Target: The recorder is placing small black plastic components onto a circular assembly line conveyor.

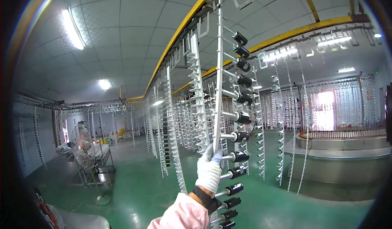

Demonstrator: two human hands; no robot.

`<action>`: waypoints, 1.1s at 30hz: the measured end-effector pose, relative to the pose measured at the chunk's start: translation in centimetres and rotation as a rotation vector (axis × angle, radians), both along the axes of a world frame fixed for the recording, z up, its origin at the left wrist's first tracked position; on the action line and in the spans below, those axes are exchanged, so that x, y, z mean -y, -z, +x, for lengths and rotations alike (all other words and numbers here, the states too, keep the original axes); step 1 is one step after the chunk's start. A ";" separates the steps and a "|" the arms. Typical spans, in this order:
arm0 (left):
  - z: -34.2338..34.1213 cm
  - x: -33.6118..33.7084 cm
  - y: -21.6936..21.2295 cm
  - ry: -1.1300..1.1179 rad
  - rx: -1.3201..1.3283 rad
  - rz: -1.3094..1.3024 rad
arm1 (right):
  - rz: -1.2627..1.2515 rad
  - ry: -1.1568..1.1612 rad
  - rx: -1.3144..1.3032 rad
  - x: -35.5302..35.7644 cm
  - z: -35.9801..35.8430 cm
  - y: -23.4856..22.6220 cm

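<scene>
My left hand, in a white knit glove with a dark band at the wrist and a pink sleeve, is raised near the middle. Its fingers are closed around a long silver hanging rack bar, low on the bar. Metal pegs stick out from the bar's right side. Several glossy black cylinders sit on these pegs, one above another, and more continue below the hand. The bar hangs tilted from a yellow overhead rail. My right hand is out of the picture.
Close by on the left hang other silver racks with short prongs. A metal-sided platform with a low fence stands at the right. A large floor fan and a wheeled cart stand at the left on the green floor.
</scene>
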State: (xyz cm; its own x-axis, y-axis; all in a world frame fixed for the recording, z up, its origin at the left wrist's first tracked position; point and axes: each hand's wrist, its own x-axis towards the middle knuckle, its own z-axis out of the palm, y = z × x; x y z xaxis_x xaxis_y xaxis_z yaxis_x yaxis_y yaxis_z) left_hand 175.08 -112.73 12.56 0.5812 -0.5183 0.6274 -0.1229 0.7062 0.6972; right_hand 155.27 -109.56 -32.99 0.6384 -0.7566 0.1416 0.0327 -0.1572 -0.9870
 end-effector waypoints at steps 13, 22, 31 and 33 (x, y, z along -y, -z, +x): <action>7.0 -5.3 5.6 -0.208 0.436 0.303 | -0.135 -0.463 -0.071 -3.3 7.0 -3.1; 5.8 -37.6 29.6 -0.722 0.049 1.092 | -0.063 -1.122 -0.370 -11.9 15.6 0.1; -41.4 -66.8 48.4 -1.545 -0.942 1.351 | -0.210 -1.564 -0.222 -31.4 5.5 4.6; -51.9 -69.0 48.9 -1.687 -1.136 1.326 | -0.284 -1.665 -0.206 -36.4 0.6 5.8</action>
